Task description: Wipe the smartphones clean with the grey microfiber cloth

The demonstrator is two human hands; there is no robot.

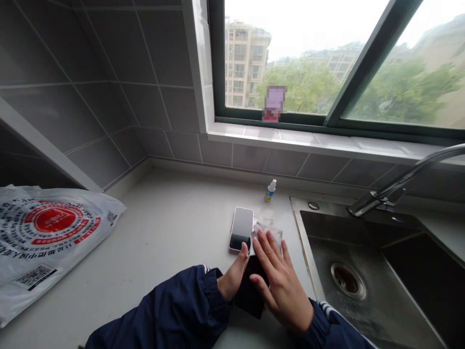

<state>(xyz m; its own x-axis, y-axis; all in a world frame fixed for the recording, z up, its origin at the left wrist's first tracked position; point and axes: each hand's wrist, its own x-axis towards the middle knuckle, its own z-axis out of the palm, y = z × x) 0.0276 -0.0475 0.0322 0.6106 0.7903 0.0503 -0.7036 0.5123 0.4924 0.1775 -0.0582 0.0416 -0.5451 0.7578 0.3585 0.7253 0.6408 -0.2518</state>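
Note:
My left hand [234, 278] is closed on the left edge of a flat, dark rectangular object [250, 295], thumb pointing up beside its top. Much of that object is covered, and I cannot tell its exact kind. Over its upper part, my right hand [276, 278] presses a thin white cloth [278, 235] under outstretched fingers, with the thumb apart over the dark surface. Just beyond both hands, a smartphone [242, 228] with a pale rim lies on the counter, screen up. A small white spray bottle [270, 190] with a blue and yellow label stands farther back.
To the right, a steel sink [298, 218] with a chrome faucet [392, 189] is set into the white counter [174, 223]. A printed white plastic bag [58, 232] lies at the left. Behind are a tiled wall [156, 145] and a window sill [298, 143].

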